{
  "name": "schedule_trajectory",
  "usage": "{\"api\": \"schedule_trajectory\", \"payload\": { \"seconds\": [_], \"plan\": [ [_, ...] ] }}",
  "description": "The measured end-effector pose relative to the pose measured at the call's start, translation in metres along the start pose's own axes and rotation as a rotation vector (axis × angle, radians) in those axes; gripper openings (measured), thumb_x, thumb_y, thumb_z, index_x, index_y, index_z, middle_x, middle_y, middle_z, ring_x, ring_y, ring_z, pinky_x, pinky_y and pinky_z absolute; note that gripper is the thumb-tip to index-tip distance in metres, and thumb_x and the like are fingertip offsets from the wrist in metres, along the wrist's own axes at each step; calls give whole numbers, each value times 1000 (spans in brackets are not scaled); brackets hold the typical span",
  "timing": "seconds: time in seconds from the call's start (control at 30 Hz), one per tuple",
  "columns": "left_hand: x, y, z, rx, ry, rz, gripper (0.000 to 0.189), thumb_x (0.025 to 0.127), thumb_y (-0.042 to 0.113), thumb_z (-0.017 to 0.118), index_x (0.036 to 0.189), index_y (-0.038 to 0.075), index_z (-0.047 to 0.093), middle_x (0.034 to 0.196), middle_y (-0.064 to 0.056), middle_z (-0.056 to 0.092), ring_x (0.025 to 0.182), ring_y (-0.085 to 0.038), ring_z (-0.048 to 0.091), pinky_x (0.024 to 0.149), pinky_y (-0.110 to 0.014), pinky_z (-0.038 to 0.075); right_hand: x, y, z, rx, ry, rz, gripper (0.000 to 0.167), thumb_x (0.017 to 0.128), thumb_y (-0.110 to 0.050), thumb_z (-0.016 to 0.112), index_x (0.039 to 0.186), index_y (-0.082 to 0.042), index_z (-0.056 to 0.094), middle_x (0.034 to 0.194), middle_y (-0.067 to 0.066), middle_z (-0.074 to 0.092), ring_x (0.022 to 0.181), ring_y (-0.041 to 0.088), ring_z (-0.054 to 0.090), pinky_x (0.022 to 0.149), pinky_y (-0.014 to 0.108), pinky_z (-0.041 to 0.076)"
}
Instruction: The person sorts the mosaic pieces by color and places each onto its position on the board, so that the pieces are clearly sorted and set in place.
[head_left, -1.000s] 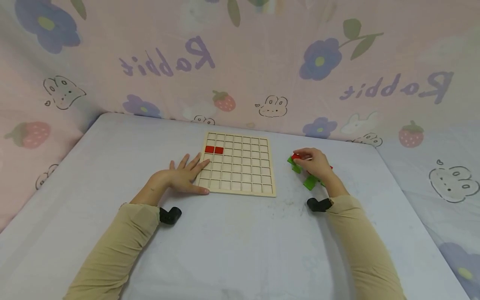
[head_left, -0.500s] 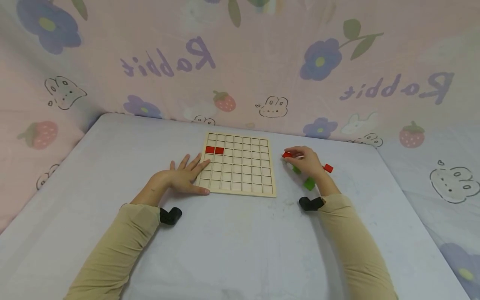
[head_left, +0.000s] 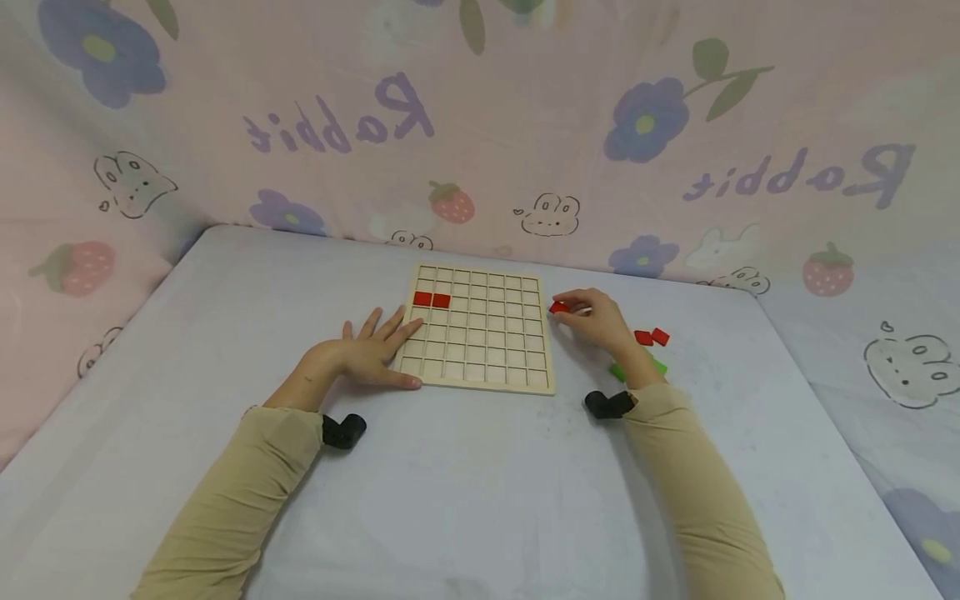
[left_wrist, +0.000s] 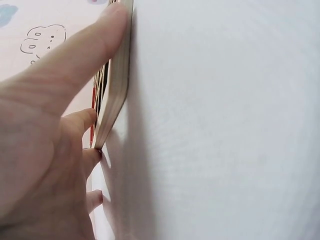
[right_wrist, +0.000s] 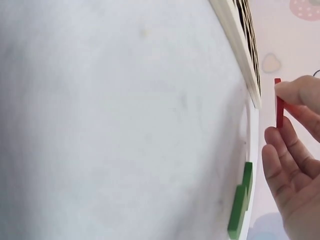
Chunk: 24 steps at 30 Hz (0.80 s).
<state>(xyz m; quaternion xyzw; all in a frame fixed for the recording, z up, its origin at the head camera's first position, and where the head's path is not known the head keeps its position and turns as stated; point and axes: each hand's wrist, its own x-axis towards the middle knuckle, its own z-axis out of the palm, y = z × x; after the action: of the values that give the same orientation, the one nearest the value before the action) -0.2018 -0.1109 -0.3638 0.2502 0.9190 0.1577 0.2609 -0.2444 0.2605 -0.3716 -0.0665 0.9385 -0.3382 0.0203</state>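
A wooden grid board lies on the table with two red square tiles side by side in cells near its upper left. My left hand rests with spread, straight fingers on the board's left edge, its thumb at the lower left corner. In the left wrist view the thumb lies along the board's rim. My right hand pinches a red tile between thumb and fingers, just off the board's right edge. The right wrist view shows that red tile edge-on at the fingertips.
Two loose red tiles lie right of my right wrist. Green tiles are partly covered by the right forearm; two green tiles show in the right wrist view. A patterned rabbit-print cloth stands behind the white table.
My right hand has carried the red tile left from the loose tiles to beside the board's right edge, uncovering red tiles behind it. The left hand has stayed on the board.
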Motion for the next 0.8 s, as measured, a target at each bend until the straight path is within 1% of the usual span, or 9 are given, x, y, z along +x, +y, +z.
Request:
{"api": "schedule_trajectory", "payload": {
  "seconds": [0.23, 0.43, 0.57, 0.67, 0.8],
  "plan": [
    [0, -2, 0, 9, 2, -7, 99, 88, 56, 59, 155, 16, -1, 159, -15, -18, 142, -46, -21, 103, -74, -12, 6, -4, 5, 14, 0, -18, 35, 90, -20, 68, 122, -7, 65, 113, 14, 62, 105, 29, 58, 90, 44, 46],
    [0, -4, 1, 8, 5, -5, 100, 87, 60, 58, 156, 18, -2, 159, -14, -19, 142, -44, -21, 104, -73, -12, 9, -12, 9, 41, -6, -58, 35, 89, -18, 68, 122, -6, 65, 113, 16, 62, 105, 31, 58, 91, 45, 46],
    [-1, -4, 1, -5, 10, -1, 101, 85, 62, 58, 156, 19, -1, 160, -14, -18, 142, -45, -21, 104, -73, -12, 10, -17, 12, 52, -16, -64, 35, 90, -18, 68, 123, -6, 64, 114, 15, 62, 106, 30, 58, 91, 45, 46],
    [1, -5, 2, -20, 15, 5, 102, 85, 62, 59, 156, 18, 0, 160, -14, -18, 142, -46, -21, 103, -74, -13, 11, -20, 13, 53, -21, -68, 36, 90, -20, 68, 123, -6, 64, 114, 15, 62, 106, 30, 57, 92, 45, 46],
    [7, -10, 6, -8, 15, -10, 104, 83, 67, 57, 156, 23, -3, 160, -9, -21, 143, -42, -23, 104, -72, -14, 12, -26, 15, 77, -23, -84, 36, 89, -19, 68, 123, -6, 64, 115, 15, 61, 107, 29, 57, 94, 44, 47]
  ]
}}
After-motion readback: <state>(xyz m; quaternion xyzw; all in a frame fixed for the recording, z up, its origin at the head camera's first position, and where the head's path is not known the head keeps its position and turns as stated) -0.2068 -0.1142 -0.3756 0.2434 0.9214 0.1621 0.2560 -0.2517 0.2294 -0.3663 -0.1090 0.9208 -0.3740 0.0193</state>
